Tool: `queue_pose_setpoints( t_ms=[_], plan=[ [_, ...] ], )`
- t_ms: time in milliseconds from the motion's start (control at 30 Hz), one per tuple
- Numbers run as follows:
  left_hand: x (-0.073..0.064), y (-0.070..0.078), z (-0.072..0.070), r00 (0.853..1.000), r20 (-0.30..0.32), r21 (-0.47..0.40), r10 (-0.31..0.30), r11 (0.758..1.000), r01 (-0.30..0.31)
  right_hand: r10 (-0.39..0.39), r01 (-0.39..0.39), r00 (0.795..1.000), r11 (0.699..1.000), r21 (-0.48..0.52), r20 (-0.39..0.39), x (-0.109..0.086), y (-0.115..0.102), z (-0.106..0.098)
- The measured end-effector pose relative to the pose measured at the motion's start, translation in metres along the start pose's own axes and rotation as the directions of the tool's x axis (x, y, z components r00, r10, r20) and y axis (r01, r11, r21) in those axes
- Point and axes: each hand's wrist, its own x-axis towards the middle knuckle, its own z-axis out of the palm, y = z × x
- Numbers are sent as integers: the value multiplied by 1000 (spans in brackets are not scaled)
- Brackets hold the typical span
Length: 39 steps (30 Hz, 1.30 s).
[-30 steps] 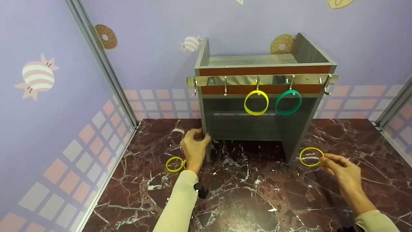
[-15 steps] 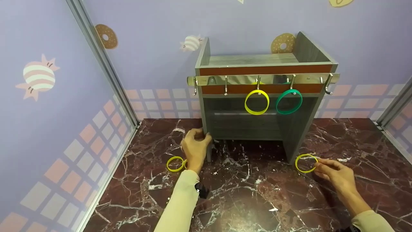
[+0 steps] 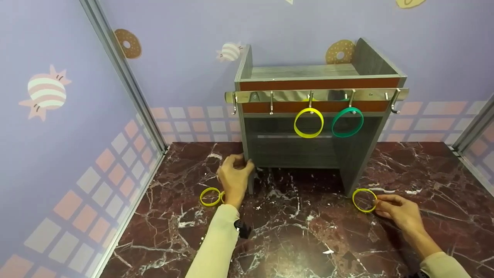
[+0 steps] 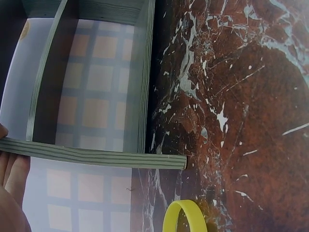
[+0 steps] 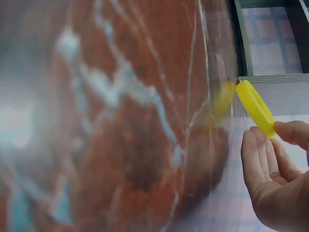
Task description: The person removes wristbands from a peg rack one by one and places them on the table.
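My left hand [image 3: 234, 179] grips the left side panel [image 4: 96, 155] of a small grey wooden shelf, thumb on one face and fingers on the other. My right hand [image 3: 402, 213] pinches a yellow ring [image 5: 253, 108] between thumb and fingers, low over the table by the foot of the shelf's right panel [image 3: 357, 162]. From a metal hook rail [image 3: 285, 95] across the shelf's front hang another yellow ring [image 3: 308, 136] and a green ring [image 3: 347, 135]. Beside my left wrist, a yellow ring [image 3: 210, 189] lies on the table; a further yellow piece is partly hidden by that wrist.
The shelf stands on a dark red marble-patterned table [image 3: 285, 239] near the back wall [image 3: 185, 69]. Bare hooks [image 3: 271, 104] remain at the rail's left and right ends. A metal-framed side wall [image 3: 88, 135] bounds the left; another frame post [image 3: 472, 125] is at the right.
My right hand has moved left and toward me with the pinched yellow ring, bringing it to the right panel's foot. My left hand keeps its grip on the shelf.
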Motion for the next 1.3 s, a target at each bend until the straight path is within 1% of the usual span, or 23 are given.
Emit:
queue_pose_setpoints(
  t_ms=[167,300,433,567,700,767,1000,1133,1200,1300],
  plan=[
    [-1,-1,0,1000,-11,15,25,1000,-25,-39,36,999,991,-129,-20,-1,0,0],
    [-1,-1,0,999,-15,20,41,999,-40,-73,57,996,961,-272,-51,-3,-1,-1],
    [-1,0,0,999,-14,22,38,999,-37,-111,74,990,933,-352,-88,-5,-7,-1],
    [-1,0,0,999,-13,21,33,999,-32,-178,131,976,939,-318,-123,-7,-19,-1],
    [-1,0,0,999,-14,21,29,999,-29,-257,213,954,944,-253,-157,-11,-36,1],
    [0,0,0,1000,-14,24,25,999,-25,-298,259,940,940,-222,-167,-13,-45,4],
    [-1,1,0,1000,-15,17,22,1000,-22,-416,392,891,907,-152,-183,-20,-75,19],
    [-1,1,0,1000,-13,-2,17,1000,-17,-469,462,867,883,-86,-170,-24,-88,28],
    [-1,0,0,1000,-14,-11,15,1000,-15,-480,482,862,876,-28,-162,-26,-95,33],
    [-1,-1,0,1000,-19,-17,17,1000,-17,-478,495,866,862,109,-150,-29,-105,40]
  ],
)
